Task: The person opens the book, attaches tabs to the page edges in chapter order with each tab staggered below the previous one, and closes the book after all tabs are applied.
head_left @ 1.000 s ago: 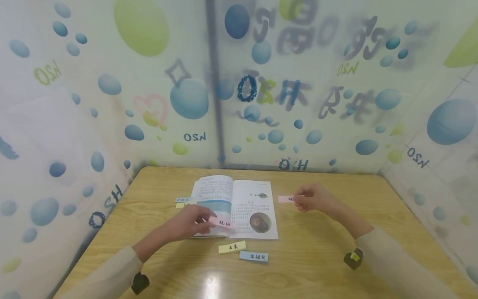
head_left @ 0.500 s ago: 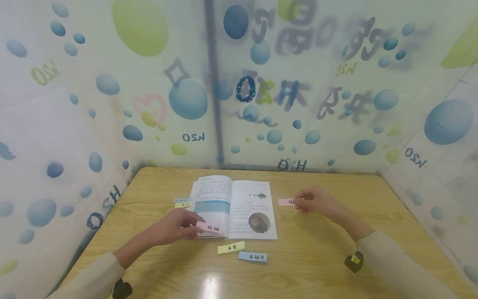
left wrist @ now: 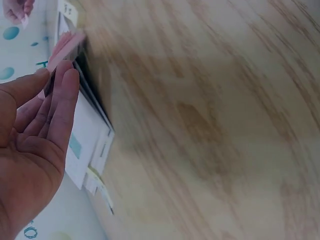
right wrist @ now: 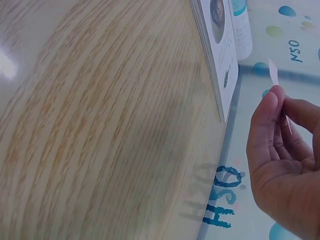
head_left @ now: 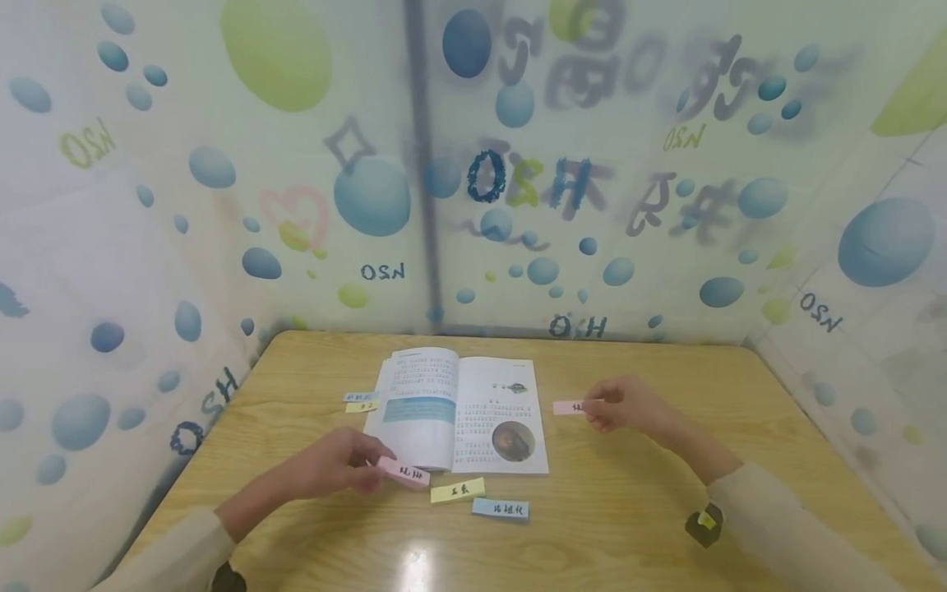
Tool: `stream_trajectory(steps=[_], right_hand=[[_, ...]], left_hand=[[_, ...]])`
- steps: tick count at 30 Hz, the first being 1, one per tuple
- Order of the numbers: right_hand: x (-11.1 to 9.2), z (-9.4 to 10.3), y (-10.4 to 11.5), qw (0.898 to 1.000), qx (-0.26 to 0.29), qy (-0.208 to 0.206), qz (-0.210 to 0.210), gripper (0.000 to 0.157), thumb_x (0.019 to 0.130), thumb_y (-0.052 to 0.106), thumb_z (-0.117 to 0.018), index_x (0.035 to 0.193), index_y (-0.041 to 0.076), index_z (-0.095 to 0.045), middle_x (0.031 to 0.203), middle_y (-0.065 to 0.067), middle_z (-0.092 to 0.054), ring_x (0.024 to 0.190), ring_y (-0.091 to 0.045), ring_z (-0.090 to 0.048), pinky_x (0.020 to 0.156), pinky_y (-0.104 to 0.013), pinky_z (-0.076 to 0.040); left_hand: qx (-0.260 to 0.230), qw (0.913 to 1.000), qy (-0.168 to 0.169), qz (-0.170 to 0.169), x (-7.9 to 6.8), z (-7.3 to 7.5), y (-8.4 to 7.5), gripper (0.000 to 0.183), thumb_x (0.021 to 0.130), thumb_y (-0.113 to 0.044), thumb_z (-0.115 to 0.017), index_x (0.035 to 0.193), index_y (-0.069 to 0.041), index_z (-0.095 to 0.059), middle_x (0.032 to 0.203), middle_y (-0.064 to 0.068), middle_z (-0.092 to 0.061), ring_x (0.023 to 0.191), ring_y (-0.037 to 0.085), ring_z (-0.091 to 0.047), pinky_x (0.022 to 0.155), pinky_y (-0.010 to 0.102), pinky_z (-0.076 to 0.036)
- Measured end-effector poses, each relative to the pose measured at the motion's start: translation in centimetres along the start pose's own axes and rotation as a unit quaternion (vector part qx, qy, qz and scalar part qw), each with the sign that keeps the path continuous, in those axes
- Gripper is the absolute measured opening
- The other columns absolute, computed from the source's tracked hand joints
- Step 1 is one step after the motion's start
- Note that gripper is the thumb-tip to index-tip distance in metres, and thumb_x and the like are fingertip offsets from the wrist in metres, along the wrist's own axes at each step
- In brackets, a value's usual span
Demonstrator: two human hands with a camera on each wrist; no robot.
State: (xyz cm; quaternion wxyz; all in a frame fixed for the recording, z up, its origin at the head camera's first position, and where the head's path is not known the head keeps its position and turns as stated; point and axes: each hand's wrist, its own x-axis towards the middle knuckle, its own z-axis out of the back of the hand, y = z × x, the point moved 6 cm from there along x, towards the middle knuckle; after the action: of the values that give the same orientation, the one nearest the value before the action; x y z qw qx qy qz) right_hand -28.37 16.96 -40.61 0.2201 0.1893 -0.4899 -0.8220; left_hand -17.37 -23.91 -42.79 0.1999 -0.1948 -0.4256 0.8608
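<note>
My left hand (head_left: 329, 467) pinches a pad of pink sticky notes (head_left: 405, 474) with handwriting on it, at the near left corner of an open book (head_left: 481, 374). In the left wrist view the pink pad (left wrist: 64, 49) sits between thumb and fingertips, its leaves slightly fanned. On the other side of the book, my right hand (head_left: 629, 404) pinches one pink sticky note (head_left: 568, 407), also written on. Seen edge-on in the right wrist view, this thin note (right wrist: 273, 73) sticks out past the thumb and fingertips.
A yellow sticky-note pad (head_left: 457, 491) and a blue one (head_left: 501, 510) lie in front of the book. Blue (head_left: 360, 397) and yellow (head_left: 361, 407) tabs stick out from its left edge. A patterned curtain (head_left: 503, 271) encloses the wooden table (head_left: 629, 526).
My left hand has moved left and toward me with the pink pad, off the book's left page to its near corner. The right hand has shifted slightly toward me with its note.
</note>
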Motion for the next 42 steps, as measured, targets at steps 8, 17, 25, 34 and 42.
stream_trajectory(steps=[8, 17, 25, 34, 42], right_hand=[[0.2, -0.3, -0.2, 1.0, 0.0, 0.006, -0.002, 0.02, 0.1, 0.009, -0.065, 0.109, -0.008, -0.069, 0.091, -0.02, -0.067, 0.082, -0.027, -0.066, 0.074, -0.035, -0.06], [0.2, -0.3, -0.3, 1.0, 0.003, 0.008, 0.001, 0.019, 0.1, 0.009, -0.065, 0.109, -0.008, -0.069, 0.088, -0.014, -0.067, 0.081, -0.025, -0.065, 0.073, -0.034, -0.059], [0.3, -0.2, -0.6, 1.0, 0.016, 0.008, 0.002, 0.021, 0.101, 0.011, -0.065, 0.108, -0.009, -0.068, 0.089, -0.018, -0.068, 0.078, -0.023, -0.065, 0.071, -0.034, -0.06], [0.4, -0.3, -0.5, 1.0, 0.012, 0.007, 0.0, 0.02, 0.101, 0.01, -0.065, 0.108, -0.008, -0.068, 0.092, -0.021, -0.068, 0.079, -0.024, -0.066, 0.071, -0.035, -0.06], [0.5, -0.6, -0.4, 1.0, 0.006, 0.003, -0.003, 0.017, 0.1, 0.01, -0.066, 0.107, -0.005, -0.07, 0.093, -0.02, -0.069, 0.081, -0.026, -0.067, 0.071, -0.034, -0.06]], left_hand=[[0.079, 0.9966, 0.011, -0.021, 0.0, -0.4, 0.7, 0.018, 0.094, -0.015, -0.073, 0.111, -0.011, -0.076, 0.096, -0.009, -0.071, 0.085, 0.01, -0.065, 0.073, 0.028, -0.055], [0.106, 0.9942, 0.009, -0.014, -0.1, -0.4, 0.3, 0.023, 0.095, -0.018, -0.073, 0.115, -0.008, -0.072, 0.093, -0.007, -0.069, 0.083, 0.01, -0.064, 0.073, 0.029, -0.055], [0.164, 0.9855, -0.026, 0.035, -0.5, 1.5, 0.7, 0.042, 0.097, -0.019, -0.07, 0.133, -0.001, -0.058, 0.078, -0.005, -0.065, 0.061, 0.01, -0.06, 0.056, 0.029, -0.052], [0.23, 0.9711, -0.061, -0.009, 0.3, 3.0, -0.6, 0.031, 0.096, -0.015, -0.071, 0.122, 0.0, -0.064, 0.085, -0.003, -0.07, 0.073, 0.009, -0.064, 0.065, 0.029, -0.055], [0.286, 0.9478, -0.124, -0.067, 1.1, 2.8, -2.3, 0.03, 0.097, -0.015, -0.07, 0.122, 0.002, -0.066, 0.113, 0.012, -0.069, 0.101, 0.029, -0.067, 0.088, 0.046, -0.055]])
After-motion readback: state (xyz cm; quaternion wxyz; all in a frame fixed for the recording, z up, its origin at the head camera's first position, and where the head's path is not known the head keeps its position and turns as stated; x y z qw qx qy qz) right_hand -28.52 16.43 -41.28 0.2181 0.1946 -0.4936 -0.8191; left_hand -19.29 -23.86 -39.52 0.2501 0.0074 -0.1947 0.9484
